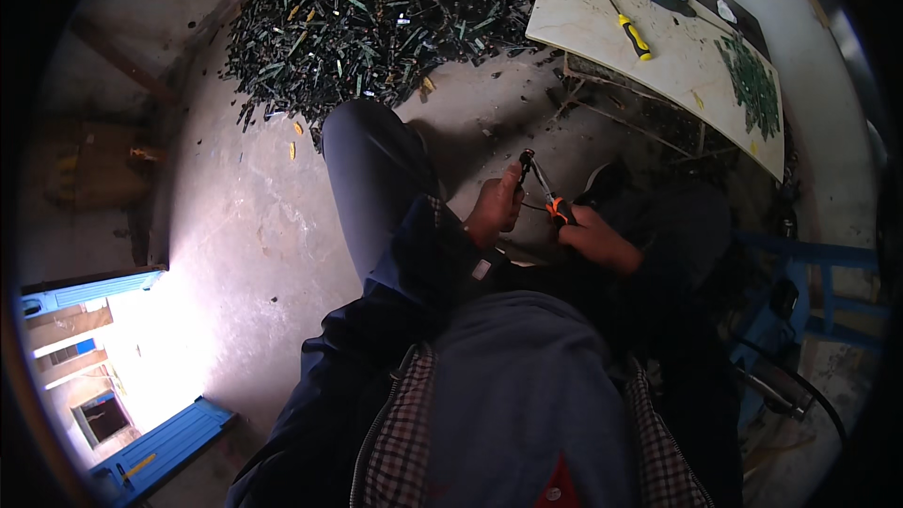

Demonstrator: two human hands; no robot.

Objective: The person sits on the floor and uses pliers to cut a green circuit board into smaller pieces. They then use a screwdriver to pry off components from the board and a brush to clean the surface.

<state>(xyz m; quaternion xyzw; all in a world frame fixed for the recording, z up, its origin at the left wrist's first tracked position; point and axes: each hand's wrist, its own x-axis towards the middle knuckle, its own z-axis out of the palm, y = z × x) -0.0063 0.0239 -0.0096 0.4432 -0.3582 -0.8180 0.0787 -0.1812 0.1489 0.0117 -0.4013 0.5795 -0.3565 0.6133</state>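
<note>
My left hand (493, 214) is closed around a small dark stick-like part (526, 162), which stands up past the thumb; its exact kind is too small to make out. In my right hand (600, 240) is a screwdriver (561, 211) with an orange and black handle. Its metal shaft points up and left, and the tip is at or very near the top of the dark part. I cannot tell whether they touch. Both hands are in front of my lap, between my knees.
A large heap of dark strip-like pieces (376, 19) covers the floor ahead. At the right stands a pale-topped table (583, 14) with a yellow screwdriver (637, 41) and a pile of green strips (752, 85). A blue frame (828, 273) is at my right; a bright doorway with a blue door (160, 447) is at lower left.
</note>
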